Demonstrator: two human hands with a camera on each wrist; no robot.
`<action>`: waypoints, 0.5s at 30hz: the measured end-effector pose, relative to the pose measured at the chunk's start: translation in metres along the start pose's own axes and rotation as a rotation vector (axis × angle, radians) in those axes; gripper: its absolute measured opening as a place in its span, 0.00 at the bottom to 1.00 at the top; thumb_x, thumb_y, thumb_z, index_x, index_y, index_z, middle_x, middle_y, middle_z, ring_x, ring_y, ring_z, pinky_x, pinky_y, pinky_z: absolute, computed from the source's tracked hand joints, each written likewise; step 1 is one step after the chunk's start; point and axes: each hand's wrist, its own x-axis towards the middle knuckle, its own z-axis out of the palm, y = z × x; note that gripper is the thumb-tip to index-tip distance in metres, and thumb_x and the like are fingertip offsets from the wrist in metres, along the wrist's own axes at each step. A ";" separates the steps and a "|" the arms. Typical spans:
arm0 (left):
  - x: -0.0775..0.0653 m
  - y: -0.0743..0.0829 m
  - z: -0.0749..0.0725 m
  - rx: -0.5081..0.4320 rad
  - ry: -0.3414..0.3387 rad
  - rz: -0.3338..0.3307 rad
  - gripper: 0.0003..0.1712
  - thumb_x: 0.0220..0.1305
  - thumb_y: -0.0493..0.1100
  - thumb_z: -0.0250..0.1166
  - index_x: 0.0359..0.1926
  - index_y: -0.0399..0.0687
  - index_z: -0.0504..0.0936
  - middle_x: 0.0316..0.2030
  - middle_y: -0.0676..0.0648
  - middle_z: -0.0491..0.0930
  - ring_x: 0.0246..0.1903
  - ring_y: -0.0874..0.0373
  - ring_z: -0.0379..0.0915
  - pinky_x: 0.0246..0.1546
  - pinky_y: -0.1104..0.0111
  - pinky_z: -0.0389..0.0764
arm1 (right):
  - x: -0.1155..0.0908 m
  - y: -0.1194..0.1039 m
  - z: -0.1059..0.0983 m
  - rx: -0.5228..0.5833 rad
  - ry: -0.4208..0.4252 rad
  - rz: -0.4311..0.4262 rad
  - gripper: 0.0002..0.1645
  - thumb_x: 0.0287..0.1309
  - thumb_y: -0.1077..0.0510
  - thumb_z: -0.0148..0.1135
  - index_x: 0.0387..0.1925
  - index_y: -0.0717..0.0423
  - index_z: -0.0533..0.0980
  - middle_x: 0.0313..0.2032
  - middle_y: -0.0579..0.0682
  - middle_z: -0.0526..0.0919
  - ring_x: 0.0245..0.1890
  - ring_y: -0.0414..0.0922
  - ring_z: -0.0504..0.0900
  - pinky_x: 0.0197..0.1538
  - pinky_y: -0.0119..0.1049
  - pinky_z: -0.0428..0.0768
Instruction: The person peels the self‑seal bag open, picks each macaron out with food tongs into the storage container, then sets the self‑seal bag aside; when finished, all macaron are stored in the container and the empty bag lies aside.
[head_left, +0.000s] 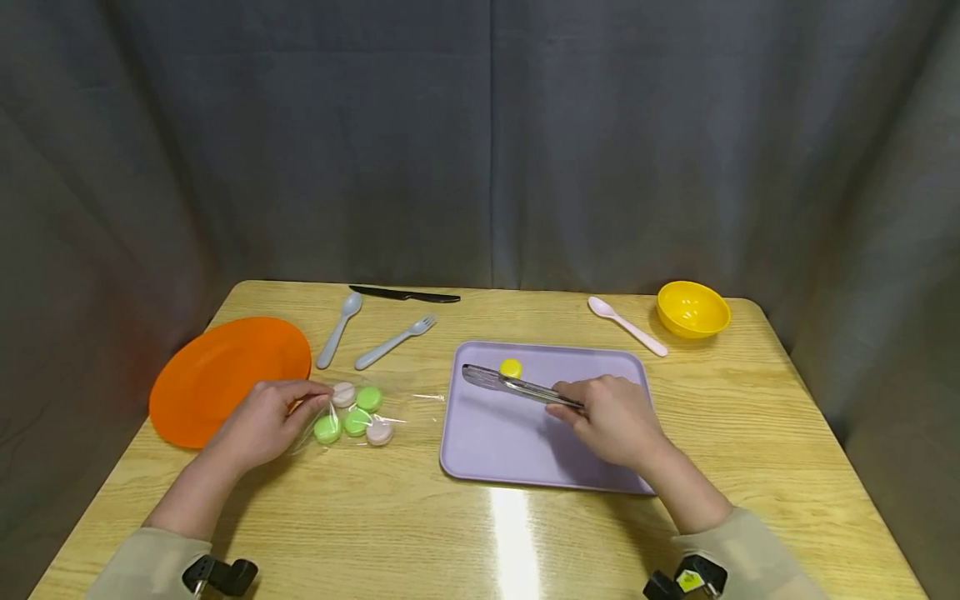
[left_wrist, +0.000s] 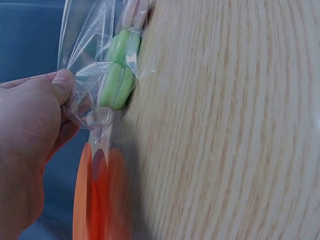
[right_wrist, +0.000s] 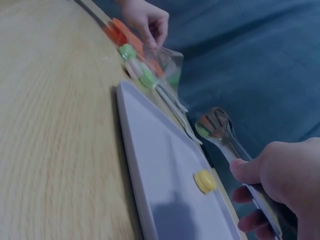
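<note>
On the left, my left hand (head_left: 264,421) pinches one end of a clear plastic bag (left_wrist: 92,45) between thumb and fingers. Green macarons (head_left: 369,398) and pale pink macarons (head_left: 379,432) lie inside the bag, low against the table. My right hand (head_left: 611,419) grips metal tongs (head_left: 525,388), their tips pointing left above the lilac tray (head_left: 495,454). A yellow macaron (right_wrist: 204,181) sits on the tray near its far edge, just beyond the tongs in the head view. Green and orange patches show at the tong tips in the right wrist view.
An orange plate (head_left: 225,375) lies beside the left hand. Behind the bag are a grey spoon (head_left: 339,330), a grey fork (head_left: 395,342) and a black knife (head_left: 405,294). A pink spoon (head_left: 627,326) and a yellow bowl (head_left: 693,310) stand at the back right.
</note>
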 end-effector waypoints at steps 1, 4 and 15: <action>0.000 0.000 0.000 0.000 0.000 0.000 0.09 0.71 0.37 0.71 0.50 0.43 0.91 0.44 0.48 0.90 0.44 0.51 0.86 0.47 0.50 0.85 | 0.001 -0.003 0.001 0.009 -0.007 -0.011 0.05 0.64 0.50 0.77 0.34 0.43 0.86 0.17 0.32 0.69 0.20 0.37 0.68 0.24 0.39 0.67; 0.000 0.000 0.001 0.002 0.001 0.001 0.09 0.71 0.37 0.72 0.49 0.43 0.91 0.44 0.48 0.90 0.43 0.52 0.86 0.46 0.51 0.86 | 0.006 -0.011 0.007 0.021 -0.029 -0.049 0.04 0.64 0.50 0.76 0.34 0.41 0.87 0.17 0.31 0.70 0.20 0.36 0.68 0.23 0.38 0.68; 0.002 0.001 0.002 0.005 0.011 0.016 0.08 0.70 0.37 0.72 0.49 0.42 0.91 0.43 0.48 0.90 0.43 0.52 0.86 0.46 0.51 0.86 | 0.033 -0.042 0.035 0.003 -0.156 -0.125 0.15 0.67 0.44 0.73 0.46 0.48 0.88 0.32 0.42 0.88 0.31 0.45 0.85 0.33 0.49 0.81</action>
